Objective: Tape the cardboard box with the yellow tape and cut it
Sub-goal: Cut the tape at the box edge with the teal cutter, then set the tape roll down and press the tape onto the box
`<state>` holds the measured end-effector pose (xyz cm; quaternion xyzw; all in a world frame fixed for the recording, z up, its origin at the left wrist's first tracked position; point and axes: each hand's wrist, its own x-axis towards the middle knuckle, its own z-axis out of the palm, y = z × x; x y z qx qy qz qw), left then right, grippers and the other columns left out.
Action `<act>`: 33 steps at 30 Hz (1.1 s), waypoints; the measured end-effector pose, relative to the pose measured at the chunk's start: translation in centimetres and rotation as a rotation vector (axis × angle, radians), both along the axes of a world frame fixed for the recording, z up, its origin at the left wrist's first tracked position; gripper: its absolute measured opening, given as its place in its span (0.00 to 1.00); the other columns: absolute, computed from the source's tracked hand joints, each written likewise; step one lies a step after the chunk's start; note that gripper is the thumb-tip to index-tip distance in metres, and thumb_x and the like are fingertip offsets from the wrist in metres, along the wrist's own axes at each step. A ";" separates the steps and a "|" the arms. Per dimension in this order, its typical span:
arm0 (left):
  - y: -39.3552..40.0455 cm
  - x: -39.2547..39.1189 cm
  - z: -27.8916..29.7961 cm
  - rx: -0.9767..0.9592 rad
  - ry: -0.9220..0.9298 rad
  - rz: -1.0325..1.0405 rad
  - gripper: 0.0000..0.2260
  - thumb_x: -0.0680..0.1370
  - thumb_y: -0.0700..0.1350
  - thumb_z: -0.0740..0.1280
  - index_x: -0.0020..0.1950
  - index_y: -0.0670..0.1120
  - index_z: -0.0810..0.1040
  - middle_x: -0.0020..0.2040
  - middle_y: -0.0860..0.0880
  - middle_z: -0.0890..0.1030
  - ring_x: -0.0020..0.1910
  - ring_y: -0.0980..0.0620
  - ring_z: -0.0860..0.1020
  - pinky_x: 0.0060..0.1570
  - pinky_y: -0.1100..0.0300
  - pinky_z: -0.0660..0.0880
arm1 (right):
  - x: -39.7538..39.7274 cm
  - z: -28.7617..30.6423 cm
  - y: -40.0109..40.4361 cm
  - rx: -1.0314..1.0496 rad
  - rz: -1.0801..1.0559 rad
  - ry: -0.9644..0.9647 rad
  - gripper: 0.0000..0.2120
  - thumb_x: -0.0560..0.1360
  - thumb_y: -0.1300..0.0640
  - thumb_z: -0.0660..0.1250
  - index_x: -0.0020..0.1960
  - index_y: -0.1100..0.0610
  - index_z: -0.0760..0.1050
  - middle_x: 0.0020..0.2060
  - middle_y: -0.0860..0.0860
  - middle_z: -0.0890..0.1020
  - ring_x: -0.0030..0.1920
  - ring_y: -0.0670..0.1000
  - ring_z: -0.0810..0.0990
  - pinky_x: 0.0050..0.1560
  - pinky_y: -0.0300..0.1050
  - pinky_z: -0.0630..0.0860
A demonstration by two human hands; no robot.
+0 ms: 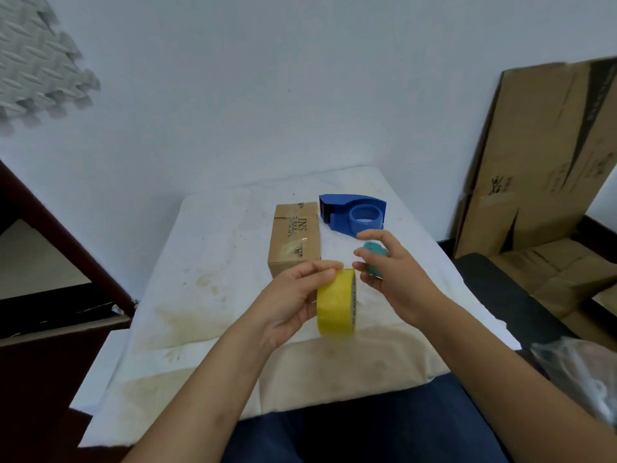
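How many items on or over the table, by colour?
Yellow: 1, the tape roll, held in the left hand
Blue: 1, the tape dispenser
Teal: 1, a small object behind the right hand, kind unclear
Brown: 1, the cardboard box
Total: 4

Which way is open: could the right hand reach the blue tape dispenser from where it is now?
Probably yes. The right hand is open, and the blue tape dispenser sits just beyond it on the table with nothing between.
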<state>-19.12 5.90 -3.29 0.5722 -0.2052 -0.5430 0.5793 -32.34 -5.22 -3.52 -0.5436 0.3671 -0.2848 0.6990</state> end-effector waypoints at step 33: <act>-1.8 6.0 1.3 -0.061 -0.961 0.147 0.13 0.81 0.44 0.61 0.50 0.58 0.84 0.59 0.58 0.82 0.58 0.57 0.79 0.54 0.60 0.76 | 0.0 -3.6 -6.0 -1.227 0.135 0.950 0.06 0.77 0.58 0.63 0.46 0.61 0.76 0.57 0.54 0.71 0.36 0.56 0.74 0.31 0.40 0.71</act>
